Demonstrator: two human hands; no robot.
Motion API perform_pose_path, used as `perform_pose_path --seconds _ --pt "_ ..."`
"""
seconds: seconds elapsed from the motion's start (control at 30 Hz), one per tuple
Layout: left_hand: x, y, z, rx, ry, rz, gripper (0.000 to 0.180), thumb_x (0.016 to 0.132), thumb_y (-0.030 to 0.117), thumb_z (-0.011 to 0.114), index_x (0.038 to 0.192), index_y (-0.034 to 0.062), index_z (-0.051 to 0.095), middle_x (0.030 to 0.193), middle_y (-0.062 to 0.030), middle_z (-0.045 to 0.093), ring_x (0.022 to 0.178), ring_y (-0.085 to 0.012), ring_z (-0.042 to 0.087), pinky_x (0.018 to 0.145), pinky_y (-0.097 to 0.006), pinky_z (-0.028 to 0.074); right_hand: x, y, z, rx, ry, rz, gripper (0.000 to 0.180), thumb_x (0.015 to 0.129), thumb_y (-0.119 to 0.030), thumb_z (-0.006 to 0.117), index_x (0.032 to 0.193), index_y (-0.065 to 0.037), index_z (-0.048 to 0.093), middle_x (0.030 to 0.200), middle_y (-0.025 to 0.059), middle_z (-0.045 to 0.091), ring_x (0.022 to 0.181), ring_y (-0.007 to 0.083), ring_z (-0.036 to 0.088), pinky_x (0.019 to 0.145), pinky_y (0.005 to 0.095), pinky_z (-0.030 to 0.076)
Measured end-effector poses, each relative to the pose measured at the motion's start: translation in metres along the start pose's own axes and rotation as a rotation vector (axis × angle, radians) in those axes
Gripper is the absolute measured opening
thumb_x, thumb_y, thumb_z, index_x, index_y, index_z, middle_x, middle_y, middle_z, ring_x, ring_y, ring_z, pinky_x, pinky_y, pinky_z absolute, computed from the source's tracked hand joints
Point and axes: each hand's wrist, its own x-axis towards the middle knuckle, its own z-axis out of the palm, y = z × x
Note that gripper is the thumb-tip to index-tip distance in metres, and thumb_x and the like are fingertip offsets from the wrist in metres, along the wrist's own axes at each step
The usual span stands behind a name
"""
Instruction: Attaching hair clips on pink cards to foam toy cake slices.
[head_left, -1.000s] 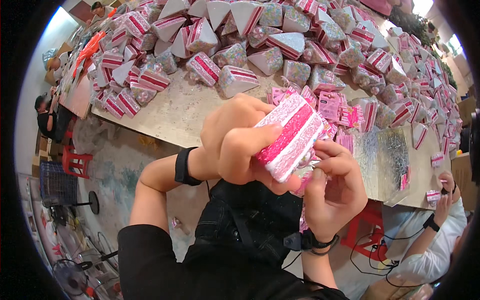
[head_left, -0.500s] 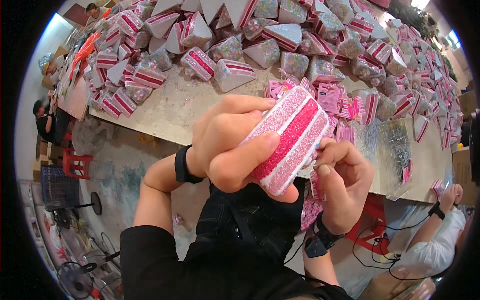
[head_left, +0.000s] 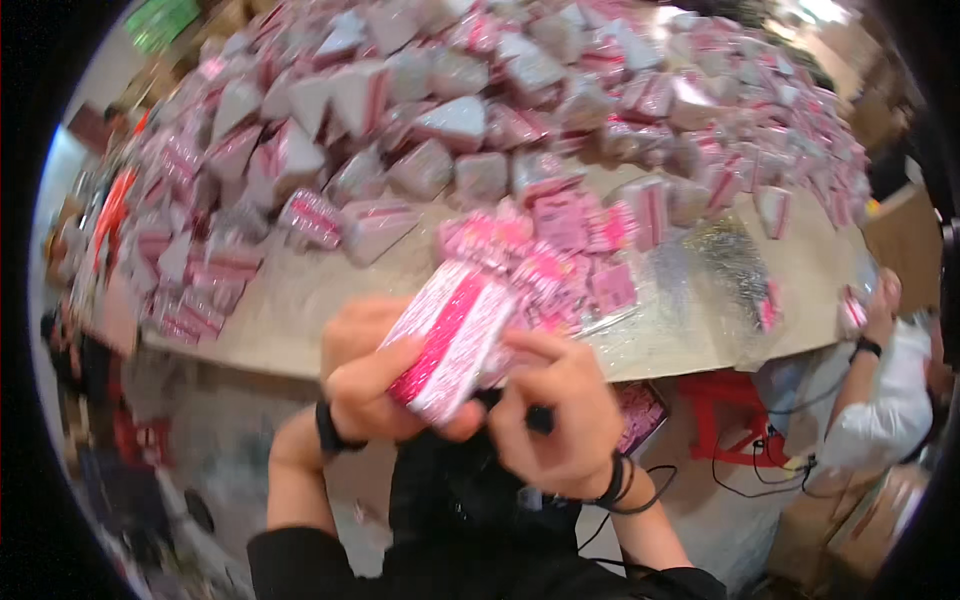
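Observation:
A fake cake slice [head_left: 445, 340] with glittery pale pink layers, a deep pink stripe and white bands is in my left hand [head_left: 365, 385]. The thumb presses on its striped face and the fingers wrap behind. My right hand [head_left: 560, 420] is close against the slice's right side, thumb and forefinger drawn together. Motion blur hides what is between those fingers. Just beyond the slice, a heap of pink printed cards [head_left: 565, 225] lies on the table [head_left: 290, 320]. Its far part bears a big pile of similar cake slices [head_left: 450, 125], many looking plastic-wrapped.
Right of the cards lies a bundle of thin silvery strands [head_left: 735, 265]. A co-worker's hand [head_left: 882, 295] holds a small pink-and-white piece at the table's right end. Below the edge are a red stool [head_left: 715, 405], dark cables [head_left: 715, 470] and cardboard boxes [head_left: 830, 520].
My view has shifted, so more of the pile and cards shows. Both hands and the slice appear lower and further left. The right hand's fingers have curled in more.

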Motion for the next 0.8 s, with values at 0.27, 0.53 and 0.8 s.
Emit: perform_pose_path --seconds 0.27,0.53,0.8 --pt "-0.029 0.019 0.037 0.109 0.076 -0.163 0.072 0.08 0.057 0.075 0.119 0.0084 0.038 0.09 -0.0116 0.061 0.073 -0.0288 0.066 0.06 -0.037 0.05 -0.035 0.0 -0.028 -0.287 -0.1 -0.114 0.046 0.07 0.0 0.07 0.114 0.012 0.061 0.098 0.0217 0.067 0.1 0.035 0.069 0.083 0.037 0.057" --pt "-0.039 0.048 0.031 -0.568 -0.096 -0.013 0.076 0.074 0.041 0.085 0.119 0.0027 0.038 0.094 -0.0232 0.071 0.084 -0.0379 0.073 0.077 -0.046 0.06 -0.06 -0.019 -0.073 0.568 -0.516 0.637 0.022 0.085 -0.01 0.079 0.095 -0.003 0.061 0.079 0.0037 0.072 0.071 0.0043 0.066 0.06 0.0199 0.051" --pt "-0.052 0.064 0.059 -0.382 0.003 -0.021 0.075 0.079 0.042 0.081 0.13 0.007 0.04 0.093 -0.0176 0.069 0.081 -0.0392 0.072 0.069 -0.045 0.061 -0.075 -0.017 -0.082 0.464 -0.723 0.781 0.019 0.095 -0.02 0.068 0.091 -0.003 0.061 0.07 0.0022 0.068 0.059 0.0084 0.061 0.055 0.0239 0.048"
